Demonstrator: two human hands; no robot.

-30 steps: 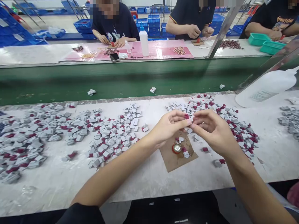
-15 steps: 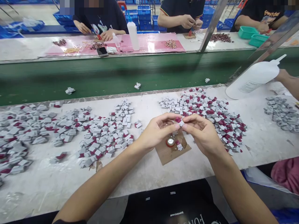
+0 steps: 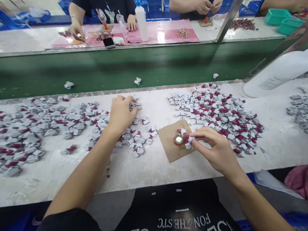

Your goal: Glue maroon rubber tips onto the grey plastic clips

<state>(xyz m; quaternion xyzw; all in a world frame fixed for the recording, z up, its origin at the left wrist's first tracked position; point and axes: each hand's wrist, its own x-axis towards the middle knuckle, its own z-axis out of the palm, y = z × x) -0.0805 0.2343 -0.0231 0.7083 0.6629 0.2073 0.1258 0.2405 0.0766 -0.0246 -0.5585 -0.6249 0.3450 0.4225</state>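
Observation:
My left hand (image 3: 122,113) reaches over the middle pile of grey and dark-red pieces (image 3: 138,141). Its fingers are bent downward and partly apart at the pile's far end; whether a piece is between them cannot be made out. Pinched in my right hand (image 3: 211,146) is a small grey and dark-red piece (image 3: 190,139), low over the brown cardboard square (image 3: 168,144). On the cardboard, left of those fingertips, lies a round red-rimmed cap (image 3: 178,139) with a shiny centre. Other small pieces sit close beside it.
A large pile (image 3: 221,112) spreads at the right, another (image 3: 31,128) at the left. A white bottle (image 3: 274,77) leans at the far right near a metal post (image 3: 228,21). Beyond the green belt (image 3: 101,70), people work at a table with a pink sheet (image 3: 166,30).
My hands have parted. The left has moved left to the middle pile; the right has come down to the cardboard with a piece. The view has shifted slightly.

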